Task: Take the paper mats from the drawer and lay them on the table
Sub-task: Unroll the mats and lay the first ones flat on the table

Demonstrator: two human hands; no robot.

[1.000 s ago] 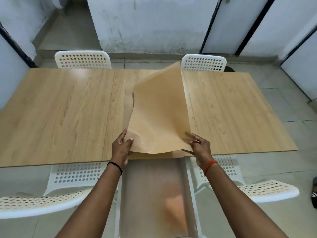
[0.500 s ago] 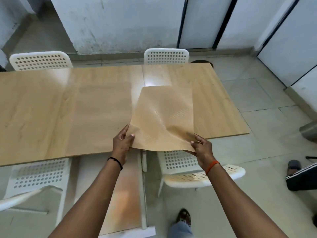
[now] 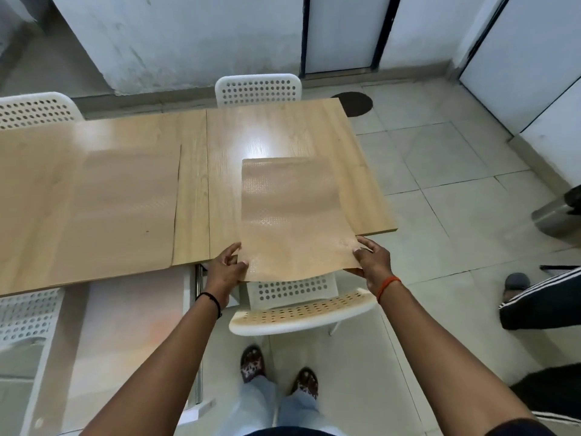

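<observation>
Lying nearly flat now rather than billowing upward, the paper mat [image 3: 290, 215] is resting over the table's [image 3: 220, 171] right end, long axis pointing away. Left hand [image 3: 224, 270] and right hand [image 3: 372, 261] are pinching its near corners; the overhanging edge is perhaps drooping. The drawer [image 3: 132, 325] is partly hidden by the left arm.

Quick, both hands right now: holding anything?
Left hand: pinching the paper mat's near-left corner.
Right hand: gripping the same mat's near-right corner.
</observation>
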